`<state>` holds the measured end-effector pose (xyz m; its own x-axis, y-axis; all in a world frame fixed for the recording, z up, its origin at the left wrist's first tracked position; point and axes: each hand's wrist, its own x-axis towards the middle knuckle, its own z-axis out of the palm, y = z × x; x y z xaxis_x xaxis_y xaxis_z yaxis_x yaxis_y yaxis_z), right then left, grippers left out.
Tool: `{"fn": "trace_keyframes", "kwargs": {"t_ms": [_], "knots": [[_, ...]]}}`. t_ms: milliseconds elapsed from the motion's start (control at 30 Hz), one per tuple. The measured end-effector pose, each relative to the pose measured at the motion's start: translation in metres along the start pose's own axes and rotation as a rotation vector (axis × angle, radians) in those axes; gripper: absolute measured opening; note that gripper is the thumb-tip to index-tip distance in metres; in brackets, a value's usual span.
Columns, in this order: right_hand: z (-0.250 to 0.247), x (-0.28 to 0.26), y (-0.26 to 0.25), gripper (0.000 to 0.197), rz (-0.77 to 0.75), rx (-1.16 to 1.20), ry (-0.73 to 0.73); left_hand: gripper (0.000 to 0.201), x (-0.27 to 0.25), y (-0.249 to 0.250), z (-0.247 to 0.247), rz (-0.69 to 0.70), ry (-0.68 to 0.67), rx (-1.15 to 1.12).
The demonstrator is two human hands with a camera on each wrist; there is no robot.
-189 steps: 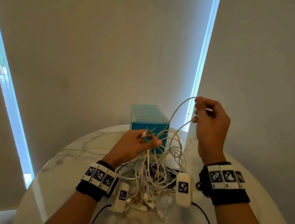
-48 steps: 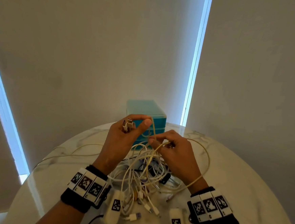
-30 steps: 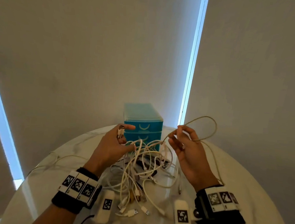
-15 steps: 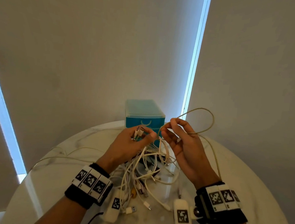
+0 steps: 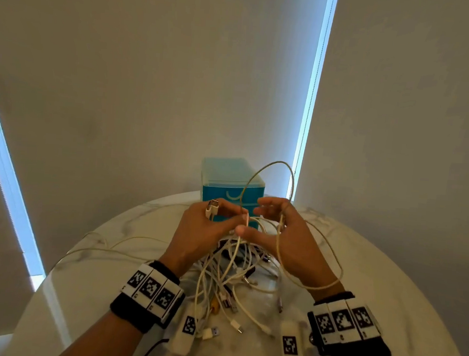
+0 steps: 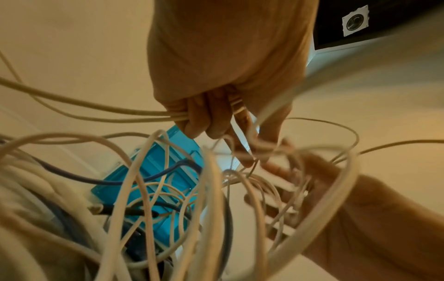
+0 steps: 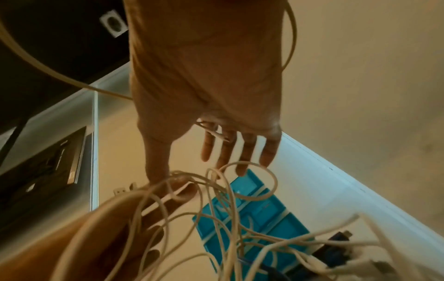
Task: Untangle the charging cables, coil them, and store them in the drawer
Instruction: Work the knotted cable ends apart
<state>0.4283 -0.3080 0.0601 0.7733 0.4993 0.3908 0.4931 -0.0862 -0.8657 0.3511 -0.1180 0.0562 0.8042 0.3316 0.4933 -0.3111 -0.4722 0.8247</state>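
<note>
A tangle of white and beige charging cables (image 5: 231,276) lies on the round marble table (image 5: 387,288). My left hand (image 5: 225,213) is raised over it, gripping a beige cable just below its USB plug (image 5: 212,206); the left wrist view shows its fingers (image 6: 204,121) curled round several strands. My right hand (image 5: 255,218) is close beside it, fingers straight and spread (image 7: 245,152). A beige loop (image 5: 268,166) rises above the right hand, crosses its palm and hangs round the wrist. The teal drawer unit (image 5: 231,183) stands behind the hands, drawers closed.
One beige cable (image 5: 110,242) trails across the table to the left. Loose plugs (image 5: 211,332) lie at the front of the heap. White tagged devices (image 5: 290,348) hang by my wrists. The wall stands just behind the drawer unit.
My right hand let go of its pinch on the beige loop and spread its fingers. Both hands came closer together, and the loop now drapes over the right hand and wrist.
</note>
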Motion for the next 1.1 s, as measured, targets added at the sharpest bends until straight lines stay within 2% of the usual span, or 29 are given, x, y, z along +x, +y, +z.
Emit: {"fn": "trace_keyframes", "kwargs": {"t_ms": [67, 167, 233, 333, 433, 500, 567, 667, 733, 800, 867, 933, 1000, 1100], "knots": [[0.001, 0.003, 0.012, 0.048, 0.038, -0.085, 0.084, 0.006, 0.0, 0.001, -0.001, -0.011, 0.023, -0.02], [-0.007, 0.008, 0.023, 0.025, 0.078, -0.006, 0.301, 0.007, 0.002, 0.0, -0.006, -0.015, 0.111, -0.045], [-0.014, 0.01, 0.026, 0.023, 0.088, 0.089, 0.395, 0.008, 0.005, -0.003, -0.01, -0.026, 0.186, -0.125], [-0.016, 0.01, 0.027, 0.021, 0.085, 0.16, 0.461, 0.008, 0.004, -0.003, -0.011, -0.014, 0.267, -0.24], [-0.012, 0.006, 0.022, 0.039, 0.05, 0.082, 0.44, 0.009, 0.0, 0.002, -0.005, 0.015, 0.243, -0.277], [-0.008, 0.003, 0.016, 0.054, -0.033, 0.001, 0.366, 0.01, -0.002, 0.006, -0.003, 0.021, 0.193, -0.268], [-0.006, 0.005, 0.012, 0.06, -0.11, -0.042, 0.244, 0.01, -0.004, 0.007, -0.001, 0.03, 0.138, -0.199], [0.001, 0.008, 0.016, 0.036, -0.183, -0.111, 0.111, 0.013, -0.006, 0.008, -0.002, 0.065, 0.052, -0.131], [0.003, 0.007, 0.02, 0.022, -0.203, -0.113, 0.155, 0.013, -0.008, 0.01, -0.003, 0.099, -0.011, -0.131], [0.001, 0.004, 0.019, 0.02, -0.217, -0.075, 0.22, 0.012, -0.009, 0.013, -0.003, 0.11, -0.049, -0.114], [-0.001, 0.002, 0.016, 0.019, -0.25, -0.083, 0.224, 0.013, -0.008, 0.013, -0.003, 0.097, -0.055, -0.101], [-0.001, 0.003, 0.014, 0.016, -0.272, -0.095, 0.254, 0.023, -0.006, 0.007, -0.004, 0.078, -0.053, -0.059], [0.001, 0.003, 0.015, 0.015, -0.263, -0.07, 0.302, 0.037, -0.002, -0.002, -0.003, 0.007, -0.077, -0.005], [0.005, 0.0, 0.015, 0.014, -0.26, 0.052, 0.323, 0.038, 0.004, -0.013, 0.001, -0.083, -0.091, 0.114]]}}
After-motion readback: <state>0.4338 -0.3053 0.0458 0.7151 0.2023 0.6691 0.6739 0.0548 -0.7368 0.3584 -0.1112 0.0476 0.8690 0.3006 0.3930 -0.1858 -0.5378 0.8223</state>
